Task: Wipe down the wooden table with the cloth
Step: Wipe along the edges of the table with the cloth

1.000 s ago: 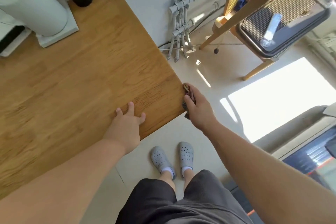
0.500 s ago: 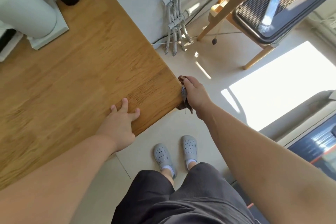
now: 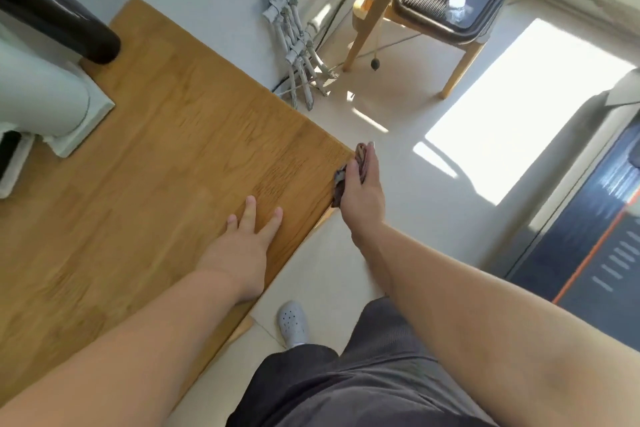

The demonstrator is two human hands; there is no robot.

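The wooden table fills the left half of the view, its right corner pointing toward the floor. My right hand grips a dark brownish cloth and presses it against the table's side edge just below that corner. Most of the cloth is hidden under the hand. My left hand lies flat on the tabletop near the front edge, fingers spread, holding nothing.
A white appliance on a square base and a black cylinder stand at the table's far left. Grey wall pipes run down behind the corner. A wooden chair stands on the floor to the right; a dark cabinet is at the far right.
My right hand has slid the cloth along the table's side edge toward the corner. The left hand stays flat on the top. The view has swung to the right.
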